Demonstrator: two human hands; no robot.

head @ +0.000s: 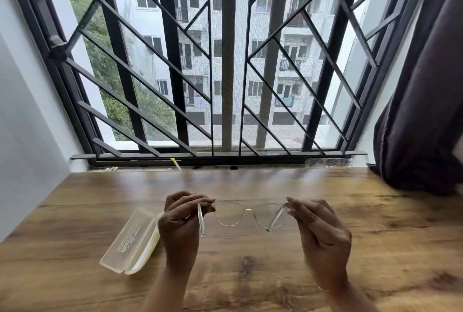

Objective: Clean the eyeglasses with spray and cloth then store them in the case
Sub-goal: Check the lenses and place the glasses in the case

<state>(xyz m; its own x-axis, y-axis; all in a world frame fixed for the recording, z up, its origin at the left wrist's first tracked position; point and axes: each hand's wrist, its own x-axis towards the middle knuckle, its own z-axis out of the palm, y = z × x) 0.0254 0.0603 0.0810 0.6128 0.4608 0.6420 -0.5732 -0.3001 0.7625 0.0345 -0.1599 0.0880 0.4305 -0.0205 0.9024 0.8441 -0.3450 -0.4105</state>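
eyeglasses (246, 209): 1 | case (130, 239): 1 | hands: 2, left hand (179, 221), right hand (320, 231) | table (375, 236): 1 | curtain (426, 111): 1 | window (228, 61): 1

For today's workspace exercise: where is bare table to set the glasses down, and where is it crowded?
Bare wood: between the right hand and the curtain, and between the eyeglasses and the window. Crowded: the case beside the left hand.

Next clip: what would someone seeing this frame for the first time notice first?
The clear-framed eyeglasses, held unfolded between the left hand and the right hand above the wooden table at centre, draw the eye first. Behind them a dark barred window fills the upper frame, with a dark curtain at the right. A translucent case lies open on the table just left of the left hand.
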